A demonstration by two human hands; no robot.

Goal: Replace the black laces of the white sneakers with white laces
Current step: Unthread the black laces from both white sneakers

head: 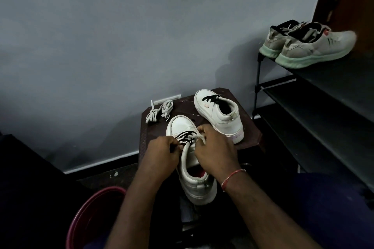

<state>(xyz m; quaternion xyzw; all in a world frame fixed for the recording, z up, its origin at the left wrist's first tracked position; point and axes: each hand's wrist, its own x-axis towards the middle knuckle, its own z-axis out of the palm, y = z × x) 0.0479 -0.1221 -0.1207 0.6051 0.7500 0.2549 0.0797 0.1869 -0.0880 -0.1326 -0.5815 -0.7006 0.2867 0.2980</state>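
Left hand (pixel 162 148) pinched the black flat lace (pixel 185 135) of the near white leather sneaker (pixel 191 164); right hand (pixel 214 147) gripped its white tongue (pixel 200 138).

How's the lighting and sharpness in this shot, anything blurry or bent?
Head view: dim, corners nearly black; the near sneaker and both hands are sharp; the toe of the shelf shoes smears; wide-angle lens bends the shoe rack lines.
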